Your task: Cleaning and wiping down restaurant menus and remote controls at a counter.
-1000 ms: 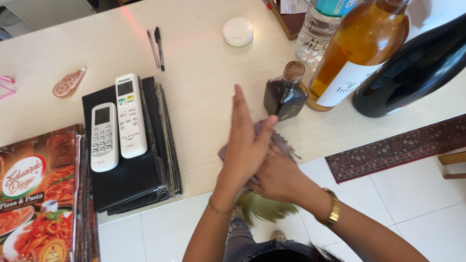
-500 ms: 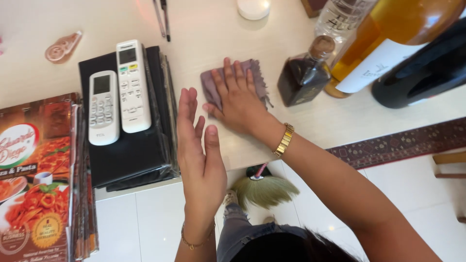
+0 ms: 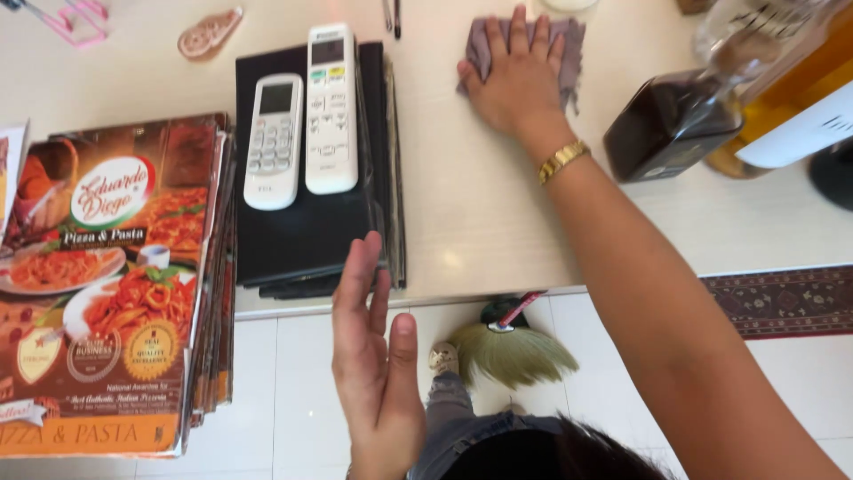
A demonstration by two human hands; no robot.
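Your right hand presses flat, fingers spread, on the grey cloth lying on the counter; it looks soft and light, so pinch a bunched edge. Your left hand hovers open, empty.

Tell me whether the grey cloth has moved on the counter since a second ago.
Yes. The grey cloth, under the right hand, has slid away from the counter's near edge, from level with the small dark bottle to beyond it.
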